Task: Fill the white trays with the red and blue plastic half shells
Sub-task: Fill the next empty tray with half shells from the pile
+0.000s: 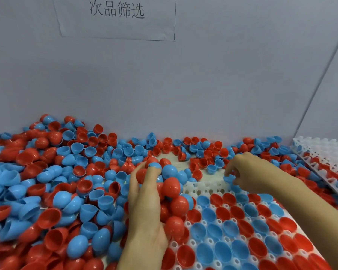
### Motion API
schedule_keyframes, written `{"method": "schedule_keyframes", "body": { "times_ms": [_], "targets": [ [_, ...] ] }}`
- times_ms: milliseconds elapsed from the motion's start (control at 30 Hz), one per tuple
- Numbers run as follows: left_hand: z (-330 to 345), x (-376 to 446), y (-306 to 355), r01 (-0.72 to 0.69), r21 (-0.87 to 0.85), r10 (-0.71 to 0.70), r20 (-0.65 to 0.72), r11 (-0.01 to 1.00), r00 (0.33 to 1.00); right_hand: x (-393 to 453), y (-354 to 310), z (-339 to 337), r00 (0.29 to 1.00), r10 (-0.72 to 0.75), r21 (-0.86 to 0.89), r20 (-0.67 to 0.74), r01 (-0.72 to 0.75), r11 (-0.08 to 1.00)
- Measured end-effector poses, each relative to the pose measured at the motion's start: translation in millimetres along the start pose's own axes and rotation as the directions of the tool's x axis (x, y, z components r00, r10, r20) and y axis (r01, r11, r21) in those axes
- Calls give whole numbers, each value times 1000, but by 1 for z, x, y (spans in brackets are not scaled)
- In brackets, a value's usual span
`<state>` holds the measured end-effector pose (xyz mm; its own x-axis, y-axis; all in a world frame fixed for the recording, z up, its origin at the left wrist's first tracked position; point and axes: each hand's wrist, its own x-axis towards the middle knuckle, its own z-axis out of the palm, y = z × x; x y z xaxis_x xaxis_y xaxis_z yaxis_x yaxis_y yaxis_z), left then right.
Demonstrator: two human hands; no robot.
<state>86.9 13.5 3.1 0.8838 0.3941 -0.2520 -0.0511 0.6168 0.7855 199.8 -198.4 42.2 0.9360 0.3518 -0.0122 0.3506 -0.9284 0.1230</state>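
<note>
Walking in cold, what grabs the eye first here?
A sea of red and blue half shells covers the table's left and back. At lower right a white tray is nearly filled with them. The left hand grips a red shell over the pile, while the right hand pinches a blue shell at the tray's far edge.

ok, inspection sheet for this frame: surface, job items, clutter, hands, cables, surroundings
Surface: mostly buried under shells; a bare patch shows past the hands.
Job's things: white tray in front, mostly filled, far row empty; second tray at right, tilted over shells; loose red and blue half shells heaped left and along the wall.
Clutter: nothing seen.
Grippers: left hand holds a red shell; right hand pinches a blue shell over the empty row.
Cables: nothing seen.
Surroundings: grey wall, paper sign.
</note>
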Motion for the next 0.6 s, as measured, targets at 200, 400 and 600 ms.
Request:
{"method": "schedule_keyframes", "body": {
  "times_ms": [200,400,600],
  "targets": [
    [1,-1,0,-12,13,11,78,1000,997,-22,-49,-38,958,-172,593,-230,278,755],
    [5,-2,-4,-127,93,119,85,988,989,-34,-81,-42,964,-212,719,-161,261,644],
    [4,-1,-6,-118,56,116,23,991,993,-37,-75,-41,972,-179,793,-150,226,565]
  ]
}}
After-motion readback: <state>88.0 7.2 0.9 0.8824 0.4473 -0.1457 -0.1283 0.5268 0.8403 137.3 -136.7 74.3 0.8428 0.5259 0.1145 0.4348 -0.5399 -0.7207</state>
